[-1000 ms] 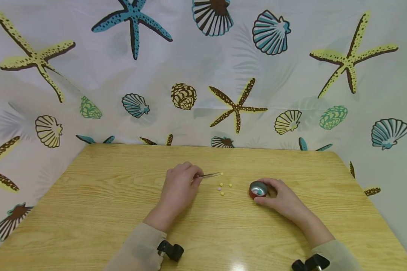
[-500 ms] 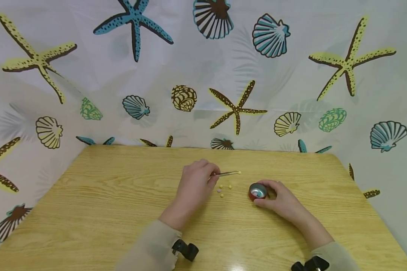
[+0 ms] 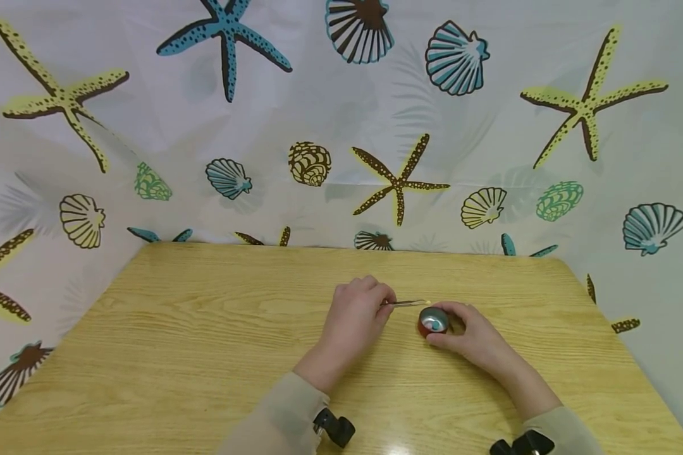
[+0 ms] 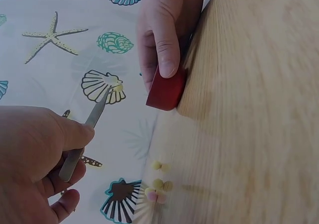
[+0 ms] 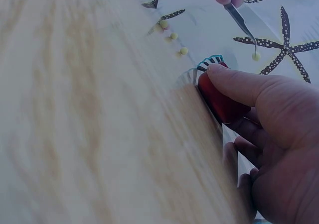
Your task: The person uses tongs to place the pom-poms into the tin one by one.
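Note:
My left hand (image 3: 357, 319) pinches metal tweezers (image 4: 94, 119) near the back rim of a small round tin. A yellow bead (image 5: 256, 56) sits at the tweezers' bent tips, raised above the table. The tin (image 3: 433, 320), red outside and silvery inside, stands upright on the table. Inside it lie a few small pieces, one of them teal (image 3: 435, 325). My right hand (image 3: 478, 335) grips the tin's side between thumb and fingers. Several loose beads (image 4: 157, 182), yellow and one pinkish, lie on the table; in the head view the left hand hides them.
The light wooden table (image 3: 193, 354) runs back to a white cloth (image 3: 296, 82) printed with starfish and shells. Black cameras (image 3: 334, 427) are strapped to both wrists.
My left hand has carried the tweezers and a yellow bead off the table, rightward to the tin, covering the loose beads in the head view. My right hand has kept still on the tin.

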Tool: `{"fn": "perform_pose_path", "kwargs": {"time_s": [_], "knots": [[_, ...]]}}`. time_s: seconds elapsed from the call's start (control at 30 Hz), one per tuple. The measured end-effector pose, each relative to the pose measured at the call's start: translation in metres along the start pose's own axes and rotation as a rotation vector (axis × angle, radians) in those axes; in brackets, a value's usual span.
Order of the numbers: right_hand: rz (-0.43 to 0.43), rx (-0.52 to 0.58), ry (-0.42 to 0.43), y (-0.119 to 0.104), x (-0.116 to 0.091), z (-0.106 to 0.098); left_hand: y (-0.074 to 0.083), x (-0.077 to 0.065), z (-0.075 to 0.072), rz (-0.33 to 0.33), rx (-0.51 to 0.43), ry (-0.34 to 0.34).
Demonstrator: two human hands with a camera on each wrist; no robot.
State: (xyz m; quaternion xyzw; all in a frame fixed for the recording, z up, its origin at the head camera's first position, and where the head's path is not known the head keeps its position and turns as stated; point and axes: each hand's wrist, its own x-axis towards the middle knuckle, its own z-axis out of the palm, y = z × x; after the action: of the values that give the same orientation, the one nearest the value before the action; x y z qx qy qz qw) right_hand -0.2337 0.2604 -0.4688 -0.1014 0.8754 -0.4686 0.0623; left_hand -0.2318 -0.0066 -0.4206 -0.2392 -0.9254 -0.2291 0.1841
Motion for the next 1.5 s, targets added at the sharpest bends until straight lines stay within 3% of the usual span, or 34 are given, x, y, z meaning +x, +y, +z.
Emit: {"fn": "perform_pose_path", "kwargs": {"time_s": [0.5, 1.17, 1.5], "knots": [[-0.005, 0.002, -0.002, -0.004, 0.0, -0.002, 0.002, -0.002, 0.008, -0.026, 0.046, -0.07], [0.001, 0.027, -0.008, -0.002, 0.0, -0.002, -0.001, -0.003, 0.013, -0.019, 0.054, -0.073], [-0.005, 0.007, -0.011, -0.001, 0.0, -0.001, -0.01, -0.003, 0.009, -0.045, 0.015, -0.036]]}}
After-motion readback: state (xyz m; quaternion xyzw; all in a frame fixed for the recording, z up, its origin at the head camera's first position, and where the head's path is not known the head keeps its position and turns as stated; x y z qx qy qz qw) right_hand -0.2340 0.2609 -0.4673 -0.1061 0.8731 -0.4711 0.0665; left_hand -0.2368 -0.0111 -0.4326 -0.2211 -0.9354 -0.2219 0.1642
